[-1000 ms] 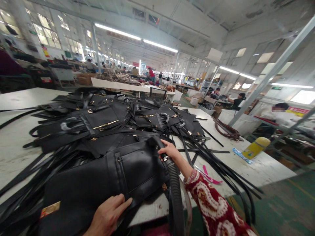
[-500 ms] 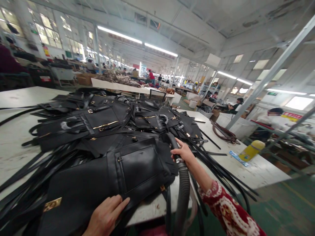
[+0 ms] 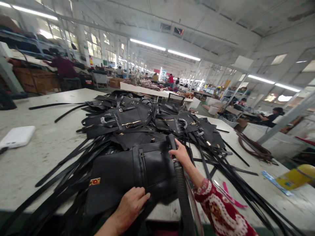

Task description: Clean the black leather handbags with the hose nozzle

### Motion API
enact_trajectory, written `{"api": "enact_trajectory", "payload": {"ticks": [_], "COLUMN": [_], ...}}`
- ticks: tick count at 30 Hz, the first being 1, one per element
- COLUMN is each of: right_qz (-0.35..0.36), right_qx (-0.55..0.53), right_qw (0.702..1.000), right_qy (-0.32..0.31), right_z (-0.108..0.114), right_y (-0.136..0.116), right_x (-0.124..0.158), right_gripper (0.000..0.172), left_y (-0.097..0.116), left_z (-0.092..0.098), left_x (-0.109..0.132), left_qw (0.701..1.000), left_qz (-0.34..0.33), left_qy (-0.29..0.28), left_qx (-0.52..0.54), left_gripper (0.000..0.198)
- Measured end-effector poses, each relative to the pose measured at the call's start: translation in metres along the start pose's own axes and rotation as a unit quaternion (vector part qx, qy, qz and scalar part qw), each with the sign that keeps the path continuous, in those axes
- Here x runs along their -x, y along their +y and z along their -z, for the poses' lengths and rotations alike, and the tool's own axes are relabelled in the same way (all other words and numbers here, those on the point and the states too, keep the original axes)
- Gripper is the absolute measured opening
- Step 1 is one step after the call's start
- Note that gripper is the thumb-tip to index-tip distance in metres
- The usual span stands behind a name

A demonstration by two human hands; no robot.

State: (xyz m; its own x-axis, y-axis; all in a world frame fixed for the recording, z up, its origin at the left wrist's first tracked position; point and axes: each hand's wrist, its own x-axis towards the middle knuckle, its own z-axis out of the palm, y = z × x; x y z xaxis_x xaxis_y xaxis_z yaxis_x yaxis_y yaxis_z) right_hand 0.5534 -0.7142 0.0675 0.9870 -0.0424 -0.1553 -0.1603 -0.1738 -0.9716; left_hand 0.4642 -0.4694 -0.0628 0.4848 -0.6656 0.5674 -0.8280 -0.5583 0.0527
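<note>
A black leather bag panel (image 3: 113, 170) with a gold clasp (image 3: 94, 181) and a zipped pocket lies flat at the table's near side. My left hand (image 3: 131, 205) rests on its lower edge, fingers bent together; whether they pinch the edge cannot be made out. My right hand (image 3: 179, 152) is wrapped round the dark nozzle of a ribbed hose (image 3: 182, 186), at the panel's right end. The hose runs down past the table's front edge. Behind the panel lies a heap of black bag pieces (image 3: 130, 116) with gold buckles, zips and handles wrapped in clear film.
Long black straps (image 3: 236, 180) spread over the table (image 3: 49, 131) on both sides. A white box (image 3: 18, 137) lies left; brown straps (image 3: 254, 147), a yellow bottle (image 3: 295, 177) and a pink ribbon (image 3: 233, 198) lie right. People sit at tables beyond.
The view has swung left, so things appear farther right. The hose nozzle still lies in my right hand at the panel's right end. My left hand stays at the panel's lower edge.
</note>
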Motion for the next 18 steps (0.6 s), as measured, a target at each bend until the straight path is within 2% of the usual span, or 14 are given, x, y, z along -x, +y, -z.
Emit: {"api": "enact_trajectory", "payload": {"ticks": [2, 5, 8, 14, 18], "right_qz": [0.011, -0.004, -0.033, -0.051, -0.025], "right_qx": [0.004, 0.012, 0.029, 0.071, 0.082], "right_qw": [0.999, 0.987, 0.973, 0.967, 0.974], "right_qy": [-0.048, -0.158, -0.225, -0.239, -0.21], "right_z": [-0.013, -0.034, -0.06, -0.112, -0.133], "right_y": [-0.012, -0.022, -0.022, -0.025, -0.039], "right_x": [0.016, 0.039, 0.041, -0.012, -0.037], "right_gripper": [0.089, 0.086, 0.088, 0.085, 0.084], "left_y": [0.001, 0.002, 0.003, 0.004, 0.004], "left_z": [0.0, 0.001, 0.004, 0.006, 0.004], "left_x": [0.003, 0.005, 0.004, 0.003, 0.004], "left_qw": [1.0, 1.0, 1.0, 1.0, 1.0], "left_qz": [0.0, 0.003, 0.008, 0.017, 0.023], "left_qy": [0.002, 0.001, 0.003, -0.007, 0.0], "left_qx": [-0.001, -0.004, -0.003, 0.007, -0.001], "left_gripper": [0.025, 0.024, 0.023, 0.02, 0.018]}}
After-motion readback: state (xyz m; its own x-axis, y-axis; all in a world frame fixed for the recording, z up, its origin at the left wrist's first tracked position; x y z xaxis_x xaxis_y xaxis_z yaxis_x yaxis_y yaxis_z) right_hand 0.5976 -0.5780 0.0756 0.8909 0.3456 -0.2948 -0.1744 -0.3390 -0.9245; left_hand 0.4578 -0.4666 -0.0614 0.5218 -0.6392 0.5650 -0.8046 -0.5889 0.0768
